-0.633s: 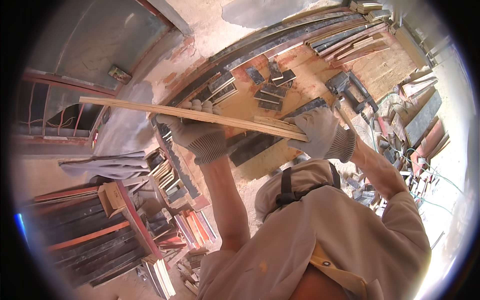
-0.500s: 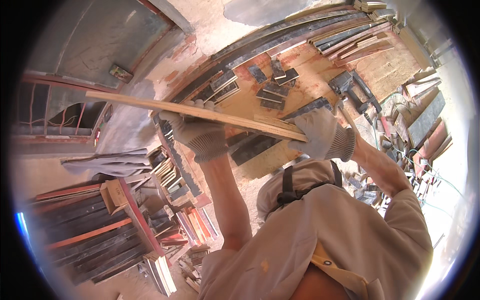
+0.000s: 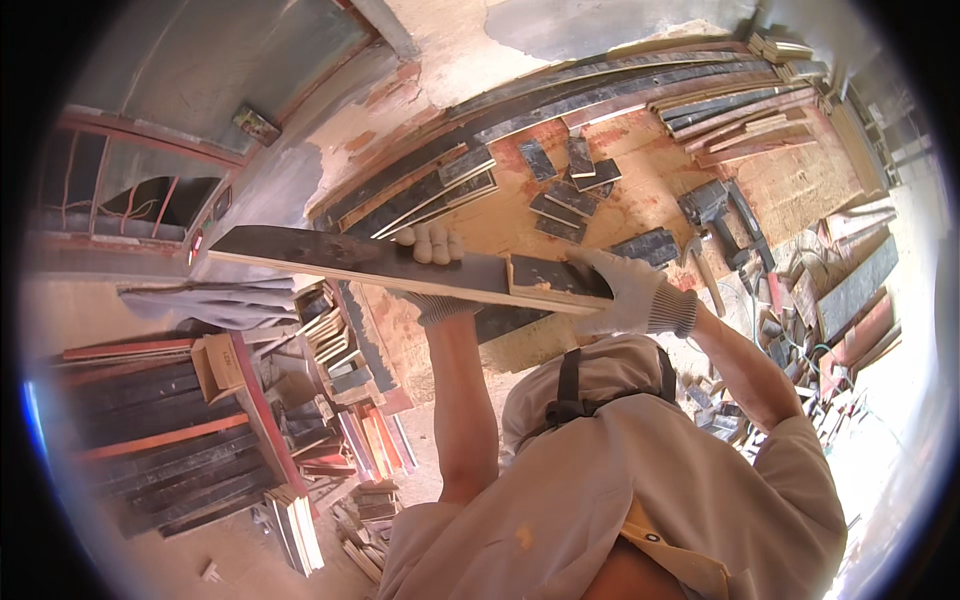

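Observation:
A long plywood board (image 3: 330,255) with a dark face and pale edge is held up slantwise above the worktable. My left hand (image 3: 432,246), in a knitted work glove, grips it from beneath, fingers curled over its far edge near the middle. A short dark plywood piece (image 3: 550,278) lies flat on the board's right end. My gloved right hand (image 3: 632,293) clasps that end, pressing the short piece against the board; some of its fingers are hidden. Just right of that hand lies a hammer (image 3: 708,278) with a wooden handle.
A black nail gun (image 3: 712,208) rests on the wooden worktable (image 3: 790,185), beside loose dark plywood pieces (image 3: 568,205). Long strips (image 3: 640,90) line the back edge. Offcuts are heaped on the right, and stacked boards (image 3: 170,440) stand lower left.
The board has rolled in my hands, from edge-on to showing its dark face and the short piece on it. Its left end has come lower and nearer. Both hands keep their grip.

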A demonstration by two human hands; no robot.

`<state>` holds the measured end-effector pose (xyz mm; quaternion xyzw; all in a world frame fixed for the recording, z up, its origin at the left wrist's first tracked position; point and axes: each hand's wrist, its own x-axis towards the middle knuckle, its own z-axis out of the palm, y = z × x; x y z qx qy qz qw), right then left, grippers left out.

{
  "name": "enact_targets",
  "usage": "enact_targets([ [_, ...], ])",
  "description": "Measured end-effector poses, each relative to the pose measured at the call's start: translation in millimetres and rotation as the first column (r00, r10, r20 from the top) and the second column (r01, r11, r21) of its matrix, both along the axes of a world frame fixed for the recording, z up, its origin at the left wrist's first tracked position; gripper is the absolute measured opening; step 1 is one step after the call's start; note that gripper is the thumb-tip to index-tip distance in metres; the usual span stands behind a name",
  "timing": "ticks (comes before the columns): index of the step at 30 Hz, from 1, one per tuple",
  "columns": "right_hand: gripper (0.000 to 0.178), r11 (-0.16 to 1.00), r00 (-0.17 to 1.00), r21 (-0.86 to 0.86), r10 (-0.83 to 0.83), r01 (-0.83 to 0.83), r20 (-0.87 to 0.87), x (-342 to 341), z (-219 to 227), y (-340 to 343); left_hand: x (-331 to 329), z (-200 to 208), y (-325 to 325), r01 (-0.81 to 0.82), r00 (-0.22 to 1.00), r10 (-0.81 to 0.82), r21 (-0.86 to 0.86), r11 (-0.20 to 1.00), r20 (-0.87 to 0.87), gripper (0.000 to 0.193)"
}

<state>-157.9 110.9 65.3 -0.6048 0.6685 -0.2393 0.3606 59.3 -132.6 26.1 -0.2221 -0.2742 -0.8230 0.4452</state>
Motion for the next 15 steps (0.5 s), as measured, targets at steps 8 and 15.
enact_targets([
  [8,0.107,0.998,0.752,-0.038,0.011,-0.048,-0.659,-42,-55,-54,160,-58,-39,-0.81,0.574,0.332,0.461,0.362,0.748,0.059],
  [15,0.104,0.97,0.616,0.188,0.245,-0.156,-0.749,-49,-104,-221,226,-160,-156,-0.992,-0.003,0.13,-0.02,0.124,0.992,0.072],
])
